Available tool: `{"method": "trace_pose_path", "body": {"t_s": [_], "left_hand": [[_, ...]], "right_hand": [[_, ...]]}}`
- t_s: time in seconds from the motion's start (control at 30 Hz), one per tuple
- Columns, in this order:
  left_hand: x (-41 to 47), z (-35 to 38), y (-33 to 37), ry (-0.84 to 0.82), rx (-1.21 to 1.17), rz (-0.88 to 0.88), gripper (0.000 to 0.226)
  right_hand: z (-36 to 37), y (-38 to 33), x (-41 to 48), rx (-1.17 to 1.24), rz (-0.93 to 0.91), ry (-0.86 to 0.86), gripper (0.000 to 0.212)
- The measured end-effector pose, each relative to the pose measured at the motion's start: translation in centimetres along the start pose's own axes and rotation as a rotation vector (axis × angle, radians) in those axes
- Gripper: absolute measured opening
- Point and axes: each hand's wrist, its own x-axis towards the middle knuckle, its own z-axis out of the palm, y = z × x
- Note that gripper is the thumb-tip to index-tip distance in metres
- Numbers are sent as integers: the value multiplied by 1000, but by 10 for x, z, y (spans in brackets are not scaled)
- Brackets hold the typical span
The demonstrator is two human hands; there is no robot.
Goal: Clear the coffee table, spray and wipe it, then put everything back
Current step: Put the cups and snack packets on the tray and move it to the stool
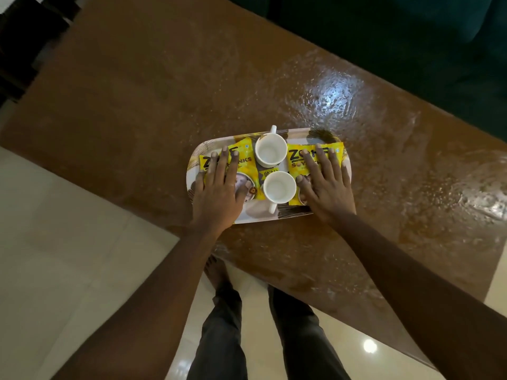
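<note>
Left grip [219, 187], right grip [326, 182]: wide, flat on packets [244, 163] | cups [270, 150] between | tray [258, 212] beneath

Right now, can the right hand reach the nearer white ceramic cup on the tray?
Probably yes: the right hand rests open on a yellow snack packet beside the nearer white ceramic cup, nothing between.

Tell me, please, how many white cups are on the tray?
2. The far cup stands at the far edge of the tray, handle pointing away; the near cup stands before it, handle toward the person. Both are between the left packet and right packet. None seems hidden.
</note>
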Motion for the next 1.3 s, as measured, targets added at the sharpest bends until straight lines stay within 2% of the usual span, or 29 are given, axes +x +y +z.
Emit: {"method": "trace_pose_path", "body": {"t_s": [0.1, 0.17, 0.2, 0.27, 0.33, 0.5, 0.57, 0.73, 0.9, 1.0, 1.3], "left_hand": [[2, 2, -8, -5, -15, 67, 74], [1, -2, -11, 24, -73, 49, 72], [-3, -3, -11, 65, -112, -24, 72], [-12, -6, -9, 137, -235, -294, 76], [-16, -10, -8, 132, -400, -550, 81], [-4, -26, -10, 175, -702, -756, 81], [-4, -35, -10, 198, -747, -770, 78], [-19, -70, -16, 223, -751, -697, 53], [-61, -124, -31, 324, -791, -651, 43], [-90, -162, -48, 393, -795, -653, 36], [-149, -257, -134, 438, -740, -642, 36]], "right_hand": [[-5, 3, 0, 92, 11, 38, 55], [-9, 3, -2, 154, 144, 108, 56], [-11, 1, -3, 195, 254, 136, 58], [-13, -3, -4, 283, 453, 144, 63], [-15, -8, -4, 316, 527, 114, 68], [-28, -17, 10, 530, 654, 147, 69], [-34, -21, 10, 525, 664, 165, 65], [-68, -40, -4, 563, 621, 228, 61], [-122, -82, -19, 541, 533, 236, 58], [-153, -127, -29, 544, 492, 232, 55], [-200, -261, -55, 597, 444, 179, 54]]}}
